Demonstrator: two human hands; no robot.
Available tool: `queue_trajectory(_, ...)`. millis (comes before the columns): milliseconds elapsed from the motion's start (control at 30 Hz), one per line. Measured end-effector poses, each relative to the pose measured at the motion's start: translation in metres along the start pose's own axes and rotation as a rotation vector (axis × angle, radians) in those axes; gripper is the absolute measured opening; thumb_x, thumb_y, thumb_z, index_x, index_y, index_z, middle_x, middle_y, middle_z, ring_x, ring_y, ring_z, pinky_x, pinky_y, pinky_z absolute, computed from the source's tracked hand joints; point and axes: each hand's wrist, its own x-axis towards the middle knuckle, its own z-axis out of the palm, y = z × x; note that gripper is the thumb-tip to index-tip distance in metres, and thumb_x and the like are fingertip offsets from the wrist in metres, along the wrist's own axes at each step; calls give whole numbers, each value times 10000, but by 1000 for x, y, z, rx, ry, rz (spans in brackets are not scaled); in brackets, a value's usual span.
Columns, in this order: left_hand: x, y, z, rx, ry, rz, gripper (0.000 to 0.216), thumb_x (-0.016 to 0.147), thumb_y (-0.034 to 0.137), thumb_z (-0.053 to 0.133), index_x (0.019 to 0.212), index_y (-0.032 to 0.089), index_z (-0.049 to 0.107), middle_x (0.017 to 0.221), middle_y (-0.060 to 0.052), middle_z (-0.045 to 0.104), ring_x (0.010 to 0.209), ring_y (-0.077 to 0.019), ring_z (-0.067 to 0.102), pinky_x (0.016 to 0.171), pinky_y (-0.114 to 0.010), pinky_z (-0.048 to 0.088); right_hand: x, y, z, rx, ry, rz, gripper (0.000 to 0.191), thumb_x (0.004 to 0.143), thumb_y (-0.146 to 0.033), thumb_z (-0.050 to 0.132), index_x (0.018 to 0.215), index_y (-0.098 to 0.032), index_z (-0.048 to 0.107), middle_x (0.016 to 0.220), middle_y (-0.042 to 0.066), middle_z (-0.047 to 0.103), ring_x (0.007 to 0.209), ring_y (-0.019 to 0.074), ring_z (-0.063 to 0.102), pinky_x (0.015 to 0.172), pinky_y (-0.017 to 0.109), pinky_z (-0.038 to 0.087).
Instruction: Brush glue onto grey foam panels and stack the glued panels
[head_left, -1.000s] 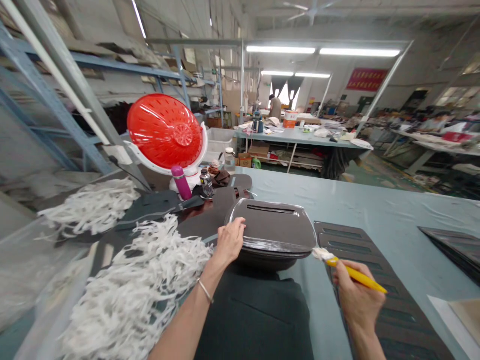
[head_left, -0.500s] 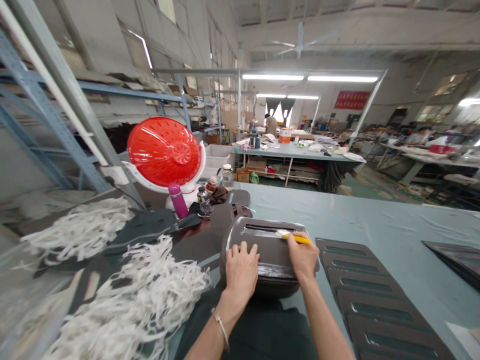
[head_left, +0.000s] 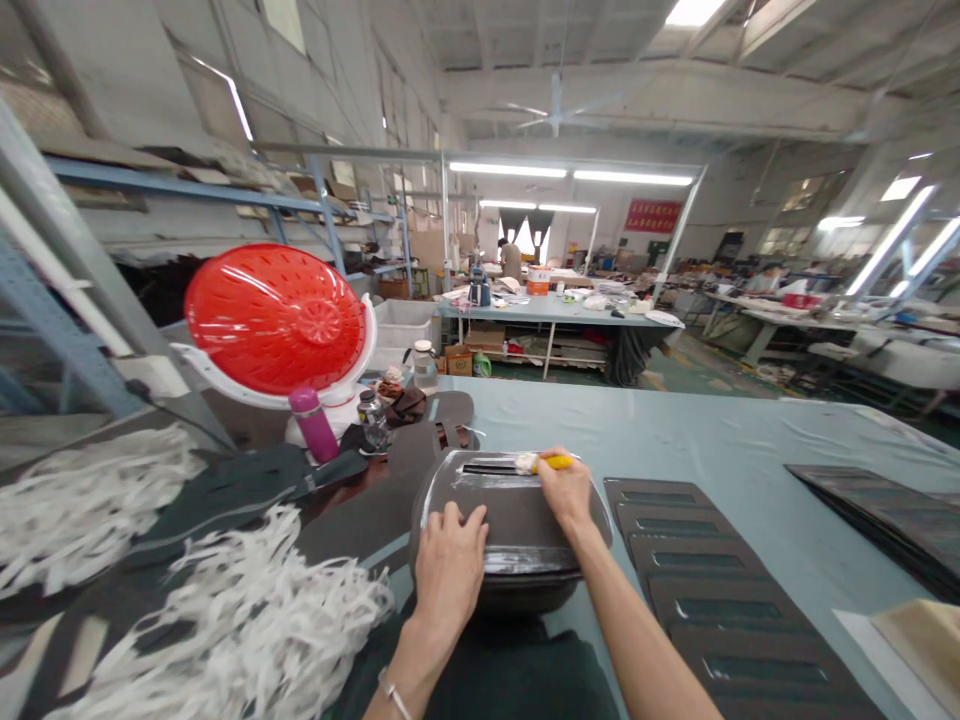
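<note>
A dark brown leather panel (head_left: 517, 515) with a slot near its far edge lies on top of a stack in front of me, wet glue shining along its edges. My left hand (head_left: 448, 568) rests flat on the panel's near left part, fingers spread. My right hand (head_left: 566, 490) is closed round a yellow-handled brush (head_left: 547, 462), whose white bristles touch the panel beside the slot.
Overlapping dark slotted panels (head_left: 705, 590) lie in a row to the right on the blue-grey table (head_left: 712, 440). White shredded strips (head_left: 247, 620) pile at the left. A red fan (head_left: 274, 318), a purple bottle (head_left: 313, 425) and a small jar stand behind. Other workbenches and a person are far off.
My right hand came from the panel's near right corner to its far edge and drew the brush leftward along the slot. My left hand shifted onto the panel's near part. The view tilted up.
</note>
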Motion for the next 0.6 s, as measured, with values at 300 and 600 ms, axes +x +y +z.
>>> queue_trajectory(300, 38, 49, 19, -373, -161, 15, 243, 876, 285, 387, 906, 186, 607, 930, -79, 558, 871, -196, 518, 816, -352, 410, -12, 76, -83, -249, 73, 124, 284, 843, -376, 444, 1008, -295, 661, 683, 27, 649, 583, 165, 569, 562, 229, 353)
queue_trajectory(600, 82, 114, 47, -1166, -460, -192, 497, 687, 531, 593, 929, 98, 621, 857, -90, 670, 804, -203, 601, 734, -321, 464, -51, 32, -83, 243, 62, -21, 277, 894, -290, 360, 1047, -237, 584, 821, 14, 652, 712, 139, 599, 663, 214, 426)
